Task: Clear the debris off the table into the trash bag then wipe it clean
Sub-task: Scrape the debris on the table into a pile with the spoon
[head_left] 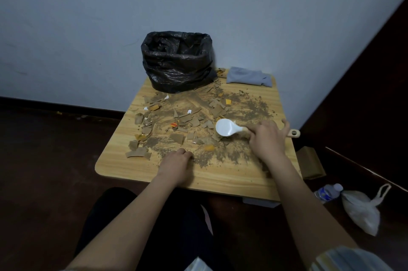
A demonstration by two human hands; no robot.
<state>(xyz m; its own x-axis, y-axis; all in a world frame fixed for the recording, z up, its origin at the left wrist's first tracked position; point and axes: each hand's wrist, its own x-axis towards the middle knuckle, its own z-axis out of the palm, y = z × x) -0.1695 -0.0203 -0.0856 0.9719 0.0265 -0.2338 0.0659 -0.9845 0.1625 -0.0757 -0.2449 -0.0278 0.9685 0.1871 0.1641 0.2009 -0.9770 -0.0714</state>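
Note:
Torn brown cardboard scraps [176, 138], orange bits and brown dirt [247, 105] litter the wooden table [123, 166]. An open black trash bag [176, 63] stands at the table's back edge. A folded grey cloth [247, 77] lies at the back right. A white scoop [226, 127] with a wooden handle [293, 133] lies on the right side. My right hand [267, 138] lies over the handle with fingers spread. My left hand [176, 164] rests on the table at the near edge of the dirt, fingers loosely curled and holding nothing.
The table stands in a corner against a pale wall [198, 5]. On the dark floor to the right are a cardboard box [311, 162], a plastic water bottle [329, 192] and a white plastic bag [362, 211]. My legs are under the near edge.

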